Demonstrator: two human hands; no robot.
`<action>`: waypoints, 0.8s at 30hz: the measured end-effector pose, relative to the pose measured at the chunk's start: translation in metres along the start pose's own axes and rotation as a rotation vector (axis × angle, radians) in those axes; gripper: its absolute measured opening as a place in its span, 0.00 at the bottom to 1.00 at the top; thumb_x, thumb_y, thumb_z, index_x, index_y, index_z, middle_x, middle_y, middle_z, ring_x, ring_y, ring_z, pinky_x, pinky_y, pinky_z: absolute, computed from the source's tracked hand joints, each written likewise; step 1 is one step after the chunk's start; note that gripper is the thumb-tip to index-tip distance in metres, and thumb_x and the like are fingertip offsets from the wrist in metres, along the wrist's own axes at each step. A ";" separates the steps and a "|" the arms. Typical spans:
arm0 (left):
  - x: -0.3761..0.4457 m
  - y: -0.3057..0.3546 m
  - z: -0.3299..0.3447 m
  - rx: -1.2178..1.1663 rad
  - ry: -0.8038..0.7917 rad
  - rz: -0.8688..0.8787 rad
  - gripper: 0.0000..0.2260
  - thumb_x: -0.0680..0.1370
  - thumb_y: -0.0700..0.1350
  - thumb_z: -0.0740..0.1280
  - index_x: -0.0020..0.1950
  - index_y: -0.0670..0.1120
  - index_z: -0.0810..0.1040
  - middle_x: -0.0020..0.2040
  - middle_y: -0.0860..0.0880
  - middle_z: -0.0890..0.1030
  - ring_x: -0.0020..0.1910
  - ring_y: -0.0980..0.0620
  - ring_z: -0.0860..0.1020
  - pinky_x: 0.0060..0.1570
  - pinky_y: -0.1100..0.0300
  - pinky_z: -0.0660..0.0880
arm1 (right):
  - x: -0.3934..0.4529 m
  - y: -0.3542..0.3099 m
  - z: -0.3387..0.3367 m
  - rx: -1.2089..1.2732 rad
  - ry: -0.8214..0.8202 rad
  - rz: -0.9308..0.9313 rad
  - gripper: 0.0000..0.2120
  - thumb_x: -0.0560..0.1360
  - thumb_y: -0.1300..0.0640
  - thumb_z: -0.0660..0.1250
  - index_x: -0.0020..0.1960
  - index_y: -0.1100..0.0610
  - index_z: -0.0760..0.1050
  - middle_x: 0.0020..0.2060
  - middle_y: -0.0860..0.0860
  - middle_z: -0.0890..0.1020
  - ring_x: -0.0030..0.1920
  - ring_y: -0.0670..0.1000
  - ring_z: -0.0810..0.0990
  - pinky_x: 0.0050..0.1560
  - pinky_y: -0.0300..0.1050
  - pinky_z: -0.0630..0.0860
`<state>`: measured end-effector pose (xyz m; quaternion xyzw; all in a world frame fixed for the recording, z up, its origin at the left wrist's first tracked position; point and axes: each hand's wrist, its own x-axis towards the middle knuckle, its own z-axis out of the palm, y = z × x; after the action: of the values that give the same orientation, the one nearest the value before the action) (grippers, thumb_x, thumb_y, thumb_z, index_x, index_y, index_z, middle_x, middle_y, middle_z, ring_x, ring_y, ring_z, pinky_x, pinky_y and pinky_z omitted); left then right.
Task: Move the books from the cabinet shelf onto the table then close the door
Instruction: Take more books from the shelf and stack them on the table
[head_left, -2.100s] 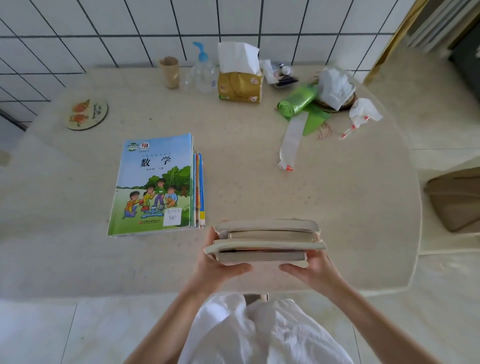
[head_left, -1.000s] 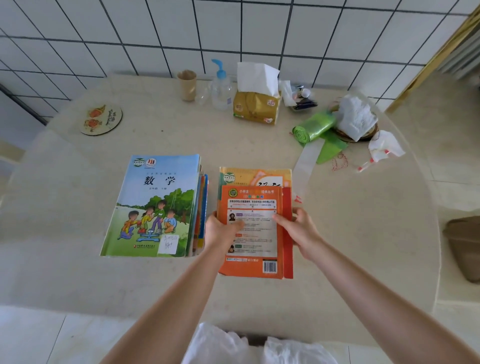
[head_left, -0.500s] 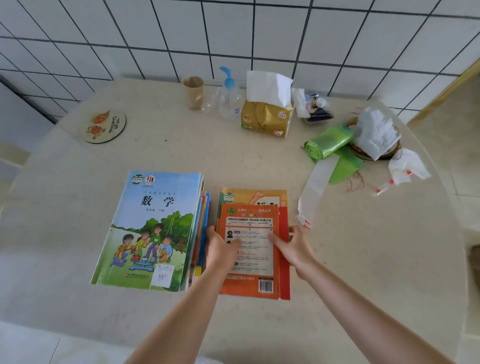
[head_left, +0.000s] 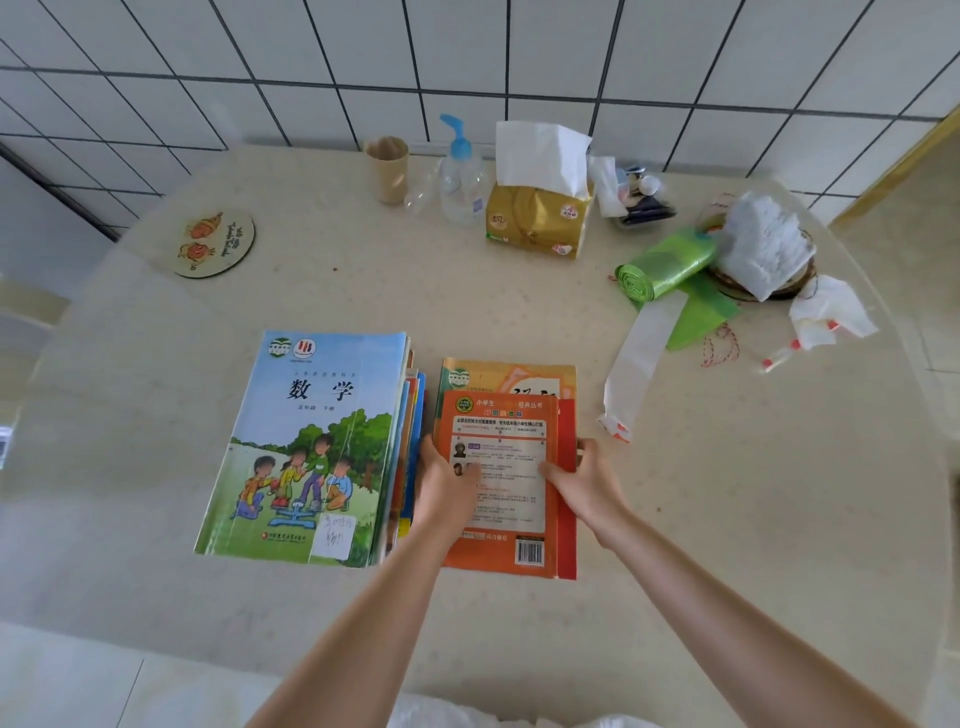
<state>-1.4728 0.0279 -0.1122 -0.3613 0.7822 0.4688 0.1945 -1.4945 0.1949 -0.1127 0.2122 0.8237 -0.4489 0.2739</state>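
The orange book stack (head_left: 506, 483) lay flat on the table (head_left: 727, 493), just right of the maths textbook pile (head_left: 311, 447). The left hand (head_left: 447, 488) and right hand (head_left: 587, 480) clasped its two long edges, thumbs on the top cover, fingers at the sides.
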 end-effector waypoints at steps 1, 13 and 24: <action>-0.004 -0.002 0.000 0.028 0.012 0.026 0.33 0.79 0.46 0.65 0.78 0.51 0.48 0.69 0.47 0.71 0.59 0.47 0.77 0.43 0.56 0.77 | -0.004 0.000 0.000 -0.013 0.011 -0.017 0.30 0.75 0.51 0.68 0.72 0.57 0.60 0.61 0.52 0.77 0.54 0.53 0.79 0.43 0.44 0.74; -0.050 -0.014 -0.018 0.135 0.034 0.287 0.27 0.78 0.47 0.66 0.74 0.50 0.60 0.66 0.52 0.72 0.62 0.51 0.72 0.55 0.56 0.71 | -0.088 0.027 -0.006 -0.096 0.086 -0.254 0.25 0.79 0.57 0.61 0.73 0.58 0.60 0.68 0.54 0.71 0.67 0.53 0.71 0.55 0.34 0.69; -0.106 -0.056 -0.002 0.154 0.070 0.598 0.13 0.77 0.42 0.67 0.62 0.50 0.75 0.50 0.54 0.81 0.52 0.52 0.78 0.54 0.55 0.76 | -0.135 0.076 -0.002 -0.077 0.214 -0.306 0.20 0.77 0.62 0.63 0.68 0.61 0.69 0.62 0.56 0.78 0.64 0.55 0.76 0.64 0.48 0.71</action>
<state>-1.3606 0.0499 -0.0765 -0.1154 0.8931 0.4321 0.0479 -1.3474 0.2217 -0.0728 0.1205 0.8874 -0.4282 0.1211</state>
